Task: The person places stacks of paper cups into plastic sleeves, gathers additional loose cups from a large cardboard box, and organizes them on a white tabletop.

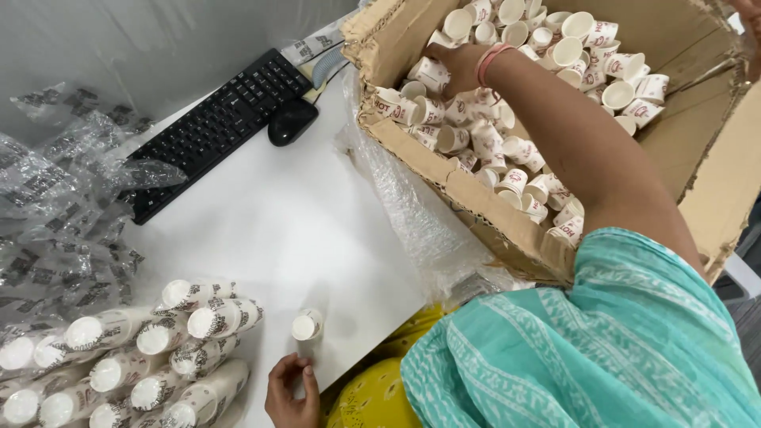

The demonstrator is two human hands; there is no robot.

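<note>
Right hand reaches deep into the cardboard box at 1 o'clock of the view, fingers buried among the loose paper cups; we cannot tell whether it is closed on one or merely spread over them, since the fingertips are hidden by the heap. A pink bangle sits at the wrist. Left hand rests at 6 o'clock on the white table, fingers curled narrow and holding nothing, just below a short stack of paper cups lying on its side. Sleeved stacks of cups in clear wrap lie at 8 o'clock; empty plastic wrappers at 9 o'clock; a black keyboard and black mouse at 11 o'clock. Judgement on handling: the cups look very light, thin-walled and easily crushed or dented at the rim; dry paper should give fair grip. We judge the best hold is a gentle pinch round the side wall near the rim, or a finger inside the mouth, avoiding any squeeze. Nested cups may cling together.
</note>
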